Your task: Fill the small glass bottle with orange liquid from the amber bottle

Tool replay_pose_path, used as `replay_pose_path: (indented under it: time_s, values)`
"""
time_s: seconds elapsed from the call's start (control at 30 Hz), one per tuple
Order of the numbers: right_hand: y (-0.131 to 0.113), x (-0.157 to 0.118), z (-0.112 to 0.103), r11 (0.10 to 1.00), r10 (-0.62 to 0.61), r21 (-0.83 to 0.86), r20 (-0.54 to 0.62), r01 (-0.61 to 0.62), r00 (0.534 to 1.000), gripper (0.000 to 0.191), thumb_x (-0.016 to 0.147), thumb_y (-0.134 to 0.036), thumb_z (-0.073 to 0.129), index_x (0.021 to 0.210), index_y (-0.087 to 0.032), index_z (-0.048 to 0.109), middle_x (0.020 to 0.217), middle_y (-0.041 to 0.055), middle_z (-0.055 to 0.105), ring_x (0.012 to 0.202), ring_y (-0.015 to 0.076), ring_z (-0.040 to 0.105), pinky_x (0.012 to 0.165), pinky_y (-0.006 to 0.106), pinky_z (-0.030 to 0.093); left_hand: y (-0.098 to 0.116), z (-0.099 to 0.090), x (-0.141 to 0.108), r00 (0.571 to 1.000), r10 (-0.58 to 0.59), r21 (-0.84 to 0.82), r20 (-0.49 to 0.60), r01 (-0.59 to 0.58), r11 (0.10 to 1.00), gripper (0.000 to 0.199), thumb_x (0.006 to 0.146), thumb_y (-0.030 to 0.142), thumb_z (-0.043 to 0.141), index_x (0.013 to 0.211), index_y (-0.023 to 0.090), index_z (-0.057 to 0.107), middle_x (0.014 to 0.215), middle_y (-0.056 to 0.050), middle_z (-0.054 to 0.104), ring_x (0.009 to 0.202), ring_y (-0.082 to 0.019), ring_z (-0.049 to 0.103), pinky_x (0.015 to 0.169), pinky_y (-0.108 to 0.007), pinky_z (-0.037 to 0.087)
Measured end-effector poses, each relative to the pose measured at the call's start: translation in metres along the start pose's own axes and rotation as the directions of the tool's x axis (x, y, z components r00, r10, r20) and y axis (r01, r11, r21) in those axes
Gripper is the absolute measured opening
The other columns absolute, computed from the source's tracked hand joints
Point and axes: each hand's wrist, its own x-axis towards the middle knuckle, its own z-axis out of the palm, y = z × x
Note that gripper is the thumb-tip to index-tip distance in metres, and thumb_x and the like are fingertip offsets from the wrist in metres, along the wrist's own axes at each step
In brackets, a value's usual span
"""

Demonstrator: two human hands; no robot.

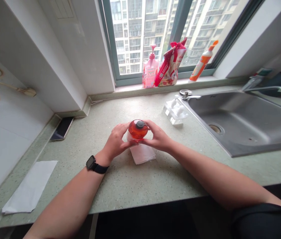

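A round, red-orange glass bottle with a dark grey cap stands on a folded white paper napkin. My left hand, with a black smartwatch on its wrist, grips the bottle's left side. My right hand grips its right side, and the fingertips of both hands meet near the bottle's lower front. The hands hide much of the bottle's lower part.
A steel sink with a faucet lies right, beside a clear soap dish. A phone and a paper towel rest on the speckled green counter. A pink pump bottle stands on the windowsill.
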Motion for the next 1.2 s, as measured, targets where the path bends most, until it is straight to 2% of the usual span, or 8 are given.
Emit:
replay_pose_path:
  time_s: [0.13, 0.37, 0.5, 0.6, 0.73, 0.87, 1.0, 1.2]
  values:
    - [0.004, 0.003, -0.008, 0.999, 0.03, -0.009, -0.097, -0.031, 0.995, 0.064, 0.083, -0.049, 0.088, 0.137, -0.027, 0.061, 0.134, 0.0118, 0.072, 0.123, 0.0307, 0.069, 0.104, 0.05, 0.06, 0.0, -0.001, 0.0, 1.0, -0.004, 0.036, 0.025, 0.003, 0.999, 0.09, 0.092, 0.067, 0.076, 0.164, 0.025, 0.044, 0.161, -0.018, 0.056, 0.148, -0.038, 0.054, 0.125, -0.059, 0.043]
    - [0.037, 0.013, -0.047, 0.975, 0.127, -0.12, -0.381, -0.185, 0.916, 0.071, 0.084, -0.063, 0.081, 0.139, -0.025, 0.059, 0.137, 0.0139, 0.07, 0.123, 0.0313, 0.069, 0.113, 0.053, 0.053, -0.002, -0.002, 0.0, 0.997, -0.074, 0.075, -0.021, 0.075, 0.994, 0.054, 0.105, 0.049, 0.063, 0.152, 0.023, 0.056, 0.147, -0.015, 0.064, 0.139, -0.033, 0.061, 0.121, -0.055, 0.05]
    - [0.055, 0.015, -0.065, 0.91, 0.113, -0.299, -0.489, -0.288, 0.865, 0.074, 0.082, -0.067, 0.078, 0.139, -0.022, 0.061, 0.138, 0.017, 0.07, 0.128, 0.0367, 0.065, 0.115, 0.057, 0.05, -0.002, -0.002, 0.001, 0.996, -0.086, 0.077, -0.023, 0.088, 0.993, 0.044, 0.105, 0.043, 0.063, 0.144, 0.023, 0.061, 0.141, -0.014, 0.066, 0.135, -0.031, 0.064, 0.119, -0.054, 0.052]
    - [0.062, 0.015, -0.07, 0.836, 0.075, -0.446, -0.483, -0.319, 0.873, 0.071, 0.084, -0.064, 0.078, 0.137, -0.02, 0.063, 0.136, 0.0184, 0.072, 0.129, 0.0399, 0.063, 0.116, 0.059, 0.048, -0.001, -0.004, 0.002, 0.995, -0.087, 0.07, -0.04, 0.089, 0.994, 0.037, 0.105, 0.039, 0.063, 0.138, 0.023, 0.065, 0.138, -0.013, 0.068, 0.132, -0.03, 0.065, 0.118, -0.053, 0.052]
    - [0.064, 0.015, -0.068, 0.791, 0.087, -0.521, -0.424, -0.322, 0.902, 0.068, 0.086, -0.053, 0.078, 0.14, -0.017, 0.063, 0.137, 0.0196, 0.072, 0.128, 0.0402, 0.064, 0.116, 0.059, 0.047, 0.001, -0.005, 0.003, 0.995, -0.08, 0.065, -0.059, 0.084, 0.994, 0.032, 0.105, 0.035, 0.063, 0.134, 0.022, 0.067, 0.134, -0.011, 0.069, 0.128, -0.028, 0.066, 0.116, -0.051, 0.053]
    - [0.064, 0.015, -0.067, 0.778, 0.134, -0.514, -0.426, -0.362, 0.895, 0.069, 0.085, -0.044, 0.079, 0.144, -0.014, 0.06, 0.141, 0.0209, 0.071, 0.131, 0.0399, 0.064, 0.118, 0.058, 0.047, 0.001, -0.005, 0.003, 0.996, -0.08, 0.064, -0.045, 0.083, 0.994, 0.03, 0.105, 0.033, 0.063, 0.132, 0.022, 0.067, 0.133, -0.011, 0.07, 0.127, -0.028, 0.067, 0.115, -0.05, 0.054]
    - [0.067, 0.015, -0.067, 0.767, 0.139, -0.506, -0.47, -0.395, 0.872, 0.08, 0.085, -0.036, 0.074, 0.157, -0.013, 0.046, 0.149, 0.0225, 0.065, 0.136, 0.0407, 0.06, 0.119, 0.06, 0.046, 0.001, -0.004, 0.003, 0.996, -0.085, 0.061, -0.023, 0.086, 0.994, 0.029, 0.105, 0.034, 0.061, 0.131, 0.022, 0.067, 0.132, -0.011, 0.07, 0.127, -0.028, 0.067, 0.114, -0.049, 0.054]
    - [0.057, 0.012, -0.07, 0.808, 0.005, -0.505, -0.511, -0.305, 0.86, 0.084, 0.086, -0.03, 0.069, 0.162, -0.017, 0.038, 0.159, 0.021, 0.054, 0.151, 0.0438, 0.046, 0.128, 0.069, 0.035, 0.001, -0.004, 0.003, 0.996, -0.092, 0.051, -0.016, 0.093, 0.994, 0.031, 0.105, 0.035, 0.061, 0.133, 0.022, 0.067, 0.132, -0.011, 0.071, 0.127, -0.028, 0.067, 0.114, -0.05, 0.054]
